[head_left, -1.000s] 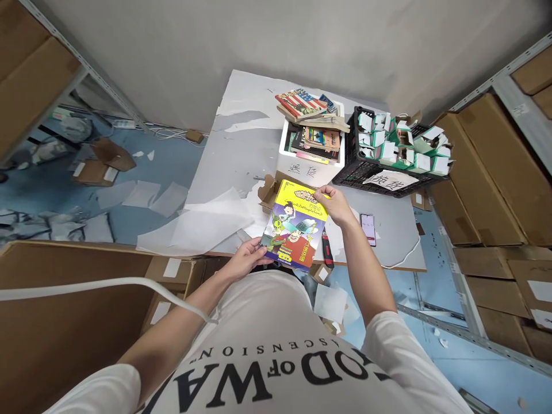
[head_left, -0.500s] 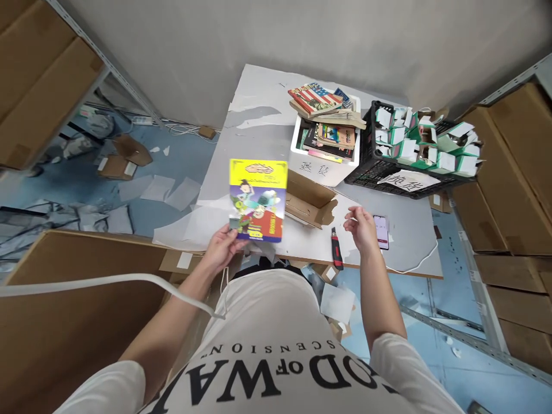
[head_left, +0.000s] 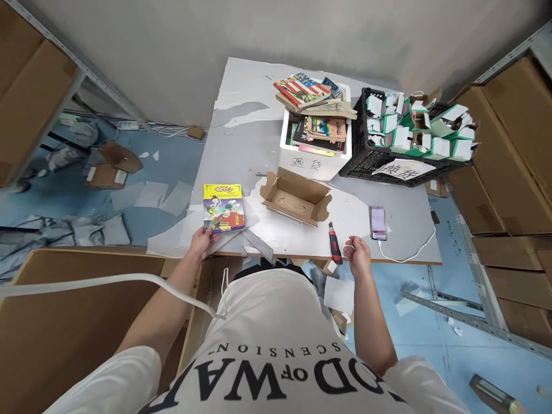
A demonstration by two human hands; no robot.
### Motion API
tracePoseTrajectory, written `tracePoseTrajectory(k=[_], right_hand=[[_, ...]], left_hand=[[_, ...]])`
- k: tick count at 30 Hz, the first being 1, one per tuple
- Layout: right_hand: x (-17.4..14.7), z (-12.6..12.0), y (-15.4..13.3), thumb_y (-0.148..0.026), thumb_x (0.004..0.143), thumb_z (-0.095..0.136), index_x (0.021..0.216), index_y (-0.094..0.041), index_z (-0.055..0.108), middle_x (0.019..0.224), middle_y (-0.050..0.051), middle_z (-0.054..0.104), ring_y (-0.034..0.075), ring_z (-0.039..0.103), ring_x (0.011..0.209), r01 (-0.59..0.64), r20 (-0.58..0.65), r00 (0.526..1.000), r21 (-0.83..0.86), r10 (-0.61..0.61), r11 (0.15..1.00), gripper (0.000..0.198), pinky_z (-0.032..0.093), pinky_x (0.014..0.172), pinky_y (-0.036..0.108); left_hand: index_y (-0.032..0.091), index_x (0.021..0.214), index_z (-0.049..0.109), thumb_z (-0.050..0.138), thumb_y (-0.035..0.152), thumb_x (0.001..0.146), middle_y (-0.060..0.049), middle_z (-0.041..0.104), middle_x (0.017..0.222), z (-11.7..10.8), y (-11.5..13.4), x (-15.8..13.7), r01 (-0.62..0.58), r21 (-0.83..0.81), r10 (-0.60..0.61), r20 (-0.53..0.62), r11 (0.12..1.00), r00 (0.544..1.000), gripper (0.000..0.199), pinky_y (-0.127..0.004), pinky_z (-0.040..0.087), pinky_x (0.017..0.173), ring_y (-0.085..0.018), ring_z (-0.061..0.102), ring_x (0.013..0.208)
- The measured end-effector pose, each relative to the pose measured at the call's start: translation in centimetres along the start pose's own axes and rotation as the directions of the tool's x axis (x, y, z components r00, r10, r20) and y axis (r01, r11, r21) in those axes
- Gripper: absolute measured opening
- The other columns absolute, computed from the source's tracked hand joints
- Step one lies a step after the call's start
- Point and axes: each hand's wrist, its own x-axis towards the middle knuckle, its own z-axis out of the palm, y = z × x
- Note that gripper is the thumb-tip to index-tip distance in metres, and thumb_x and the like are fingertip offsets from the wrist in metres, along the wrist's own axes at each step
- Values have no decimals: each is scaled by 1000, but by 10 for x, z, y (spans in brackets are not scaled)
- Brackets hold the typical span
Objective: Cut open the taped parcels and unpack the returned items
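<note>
My left hand (head_left: 202,242) pinches the lower left corner of a yellow and purple comic book (head_left: 224,210), which rests on or just above the table's front left part. The cover faces up. My right hand (head_left: 357,254) is over the table's front edge, with loosely bent fingers and nothing visible in them. Just left of it a black and red utility knife (head_left: 334,244) lies on the table. Between the hands, further back, sits an open cardboard box (head_left: 296,198) with nothing visible inside. A phone (head_left: 378,223) on a white cable lies beyond my right hand.
At the back of the table (head_left: 250,144) stands a white bin (head_left: 308,167) heaped with books (head_left: 302,91). Beside it is a black crate (head_left: 362,167) of white and green boxes. A large carton (head_left: 86,310) stands at my left, with a white cable (head_left: 129,279) across it.
My left hand has lowered the comic book to the left, uncovering the cardboard box. My right hand has drawn back toward the table's front edge. The view has shifted slightly.
</note>
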Motion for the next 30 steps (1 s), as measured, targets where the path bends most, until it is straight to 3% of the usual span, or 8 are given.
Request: tracePoseTrajectory(k=[5,10,14,17,21,23,26,30], right_hand=[[0,-7,1,-53,64,73,81,-21,58,65,-4,57,7,53,47,8,-28,1000,-8,-9,1000,39,40,38,17],[-4,8,-22,-55,71,67,87,-21,60,78,1,63,9,59,59,177,-1,984,-148,-179,973,38,47,48,20],[-15,70,-58,-51,69,73,113,-25,58,127,9,58,21,61,106,381,410,863,-150,-294,912,53,56,80,34],[-14,128,-83,-50,69,74,128,-32,46,128,7,59,21,65,103,297,616,761,-57,-200,953,68,59,75,34],[20,178,-115,-47,76,67,116,-27,48,91,1,68,12,68,62,265,479,841,39,-251,963,49,56,50,22],[52,193,-137,-41,78,64,111,-24,49,83,-1,67,11,66,56,293,413,863,60,-291,954,40,54,47,19],[110,217,-176,-35,82,58,112,-23,49,84,-1,66,10,67,60,345,355,870,59,-343,937,33,56,52,19],[181,255,-215,-34,88,51,116,-21,49,92,3,66,11,68,68,398,309,869,29,-386,917,31,59,59,24]], left_hand=[[15,91,56,65,15,83,-1,67,81,15,6,-16,-56,-129,73,127,990,989,12,-22,54,65,-7,63,61],[20,93,56,78,30,71,-1,69,93,57,59,-48,-216,-261,296,325,941,898,32,-27,56,69,-11,66,74],[23,97,57,81,39,66,-1,70,100,122,89,-93,-250,-285,367,509,925,778,42,-29,57,74,-13,68,81],[23,104,57,76,44,71,-3,70,106,175,93,-123,-247,-266,362,631,932,686,43,-34,56,83,-16,69,89],[24,114,55,67,48,78,-6,65,118,226,101,-137,-336,-206,373,730,919,573,44,-40,51,92,-20,65,104],[24,119,55,63,49,81,-8,62,124,233,106,-130,-455,-169,424,723,874,546,46,-41,48,96,-21,60,113],[21,119,58,61,45,83,-11,61,125,215,102,-104,-689,-87,612,549,720,569,43,-39,43,102,-21,56,119],[18,108,63,51,36,88,-10,65,115,163,61,-51,-724,220,688,227,653,689,31,-39,44,101,-21,59,112]])
